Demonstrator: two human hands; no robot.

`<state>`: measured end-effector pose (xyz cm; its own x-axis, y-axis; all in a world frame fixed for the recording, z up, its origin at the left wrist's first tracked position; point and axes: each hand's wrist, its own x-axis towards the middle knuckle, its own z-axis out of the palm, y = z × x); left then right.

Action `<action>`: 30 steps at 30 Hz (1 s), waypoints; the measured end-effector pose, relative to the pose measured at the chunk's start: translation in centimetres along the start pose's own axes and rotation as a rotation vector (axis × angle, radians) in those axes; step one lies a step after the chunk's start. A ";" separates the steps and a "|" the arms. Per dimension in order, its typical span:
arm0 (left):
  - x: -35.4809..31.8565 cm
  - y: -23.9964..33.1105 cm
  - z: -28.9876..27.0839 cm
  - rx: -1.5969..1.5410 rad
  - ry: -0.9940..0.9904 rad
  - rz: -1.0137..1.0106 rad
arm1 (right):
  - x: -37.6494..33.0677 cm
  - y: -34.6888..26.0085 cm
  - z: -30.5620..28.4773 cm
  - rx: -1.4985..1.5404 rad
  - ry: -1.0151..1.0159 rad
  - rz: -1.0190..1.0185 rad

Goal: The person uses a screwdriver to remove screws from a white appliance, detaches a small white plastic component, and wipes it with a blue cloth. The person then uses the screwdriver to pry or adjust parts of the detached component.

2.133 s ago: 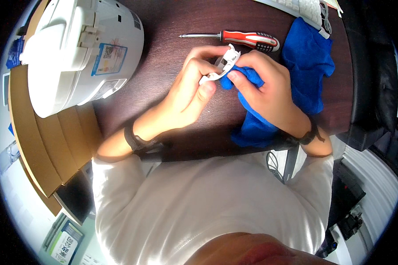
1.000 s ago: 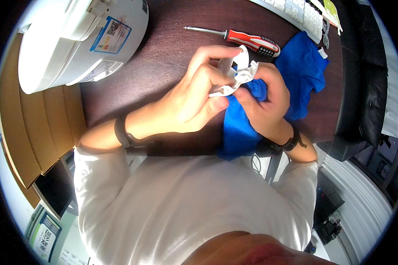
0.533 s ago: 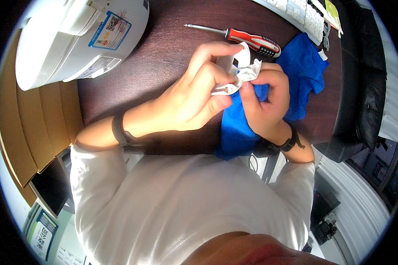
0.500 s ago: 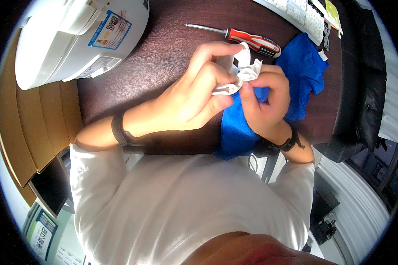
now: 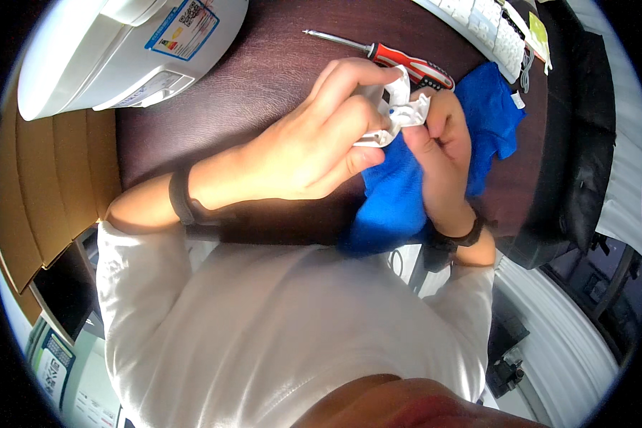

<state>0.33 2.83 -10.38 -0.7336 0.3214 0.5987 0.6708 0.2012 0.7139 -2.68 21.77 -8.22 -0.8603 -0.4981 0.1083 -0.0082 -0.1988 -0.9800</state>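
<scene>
Above the dark table, a small white plastic part (image 5: 411, 114) with a curved arm and open, moulded insides is held between both hands. My left hand (image 5: 314, 135) is closed round its left side, fingers over the top and thumb below. My right hand (image 5: 446, 153) pinches the part's right end, with the thumb near its lower edge; the exact contact is partly hidden. A tiny blue spot shows inside the part. Under and beside the right hand lies a crumpled blue cloth (image 5: 390, 207). A screwdriver (image 5: 399, 58) with a red and black handle lies just beyond the hands.
A white rice cooker (image 5: 132, 64) stands at the far left of the table (image 5: 264, 53). Brown cardboard (image 5: 53, 185) is beside it. A white keyboard (image 5: 488, 28) lies at the far right, with a grey cable. A black padded chair (image 5: 585, 135) borders the right side.
Both hands and the white part have shifted slightly right in the picture. My right hand has turned more upright, its thumb and fingers moved along the part's right end. The view has shifted a little.
</scene>
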 end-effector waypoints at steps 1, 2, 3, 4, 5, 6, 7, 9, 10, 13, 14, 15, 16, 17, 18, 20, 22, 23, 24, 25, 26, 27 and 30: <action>0.0 0.0 0.0 0.013 -0.004 0.014 | 0.2 -0.3 -0.2 0.090 -0.001 0.118; 0.1 -0.1 0.0 0.029 -0.011 0.024 | 0.3 -0.5 -0.5 0.199 0.014 0.239; 0.1 -0.2 -0.1 0.040 -0.021 0.037 | 0.3 -0.7 -0.5 0.235 0.025 0.334; 0.1 -0.3 -0.2 0.054 -0.033 0.046 | 0.5 -0.9 -0.7 0.336 0.004 0.416; 0.2 -0.4 -0.3 0.081 -0.056 0.057 | 0.6 -1.0 -1.0 0.456 -0.017 0.505; 0.2 -0.6 -0.4 0.079 -0.085 0.060 | 0.7 -1.1 -1.2 0.548 -0.028 0.563; 0.3 -0.7 -0.5 0.090 -0.121 0.064 | 0.8 -1.1 -1.4 0.530 -0.020 0.600; 0.4 -0.9 -0.5 0.074 -0.131 0.049 | 0.7 -0.9 -1.6 0.426 -0.036 0.543; 0.4 -1.0 -0.5 0.048 -0.103 0.030 | 0.6 -0.6 -1.7 0.408 -0.017 0.496; 0.3 -0.9 -0.4 -0.003 -0.071 -0.019 | 0.2 0.4 -1.3 -0.020 -0.010 0.082; 0.3 -0.9 -0.3 -0.018 -0.071 -0.046 | 0.1 0.8 -1.1 -0.210 0.003 -0.093; 0.2 -0.8 -0.3 -0.024 -0.080 -0.044 | 0.1 1.2 -1.0 -0.378 -0.003 -0.263; 0.1 -0.8 -0.3 -0.032 -0.091 -0.051 | 0.0 1.4 -0.8 -0.525 0.003 -0.445; 0.0 -0.7 -0.2 -0.041 -0.097 -0.057 | -0.1 1.5 -0.5 -0.665 0.020 -0.510; -0.1 -0.7 -0.2 -0.036 -0.097 -0.063 | 0.0 1.5 -0.5 -0.613 0.023 -0.471; -0.2 -0.7 -0.2 -0.028 -0.094 -0.059 | 0.3 1.2 -0.5 -0.510 0.026 -0.395; 0.0 -0.8 -0.4 0.011 -0.104 -0.025 | 0.3 0.3 -1.1 -0.051 0.001 0.094; 0.1 -0.8 -0.6 0.034 -0.098 -0.004 | 0.5 -0.1 -1.6 0.143 -0.031 0.266; 0.2 -0.8 -0.6 0.036 -0.081 0.004 | 0.7 -0.4 -2.0 0.375 -0.043 0.439; 0.4 -0.8 -0.6 0.040 -0.050 0.015 | 0.9 -0.4 -2.2 0.356 -0.063 0.437; 0.6 -0.8 -0.7 0.048 -0.040 0.014 | 0.9 -0.6 -2.5 0.280 -0.089 0.368; 0.7 -0.7 -0.9 0.105 -0.001 -0.039 | 0.8 -0.7 -2.7 0.217 -0.094 0.314; 1.0 -0.7 -1.3 0.214 0.072 -0.076 | 0.6 -0.5 -2.8 -0.169 0.006 -0.039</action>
<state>-1.04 1.81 -9.82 -0.7834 0.2330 0.5762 0.6158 0.4163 0.6689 -4.64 23.88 -8.09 -0.8606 -0.4877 0.1465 -0.1271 -0.0728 -0.9892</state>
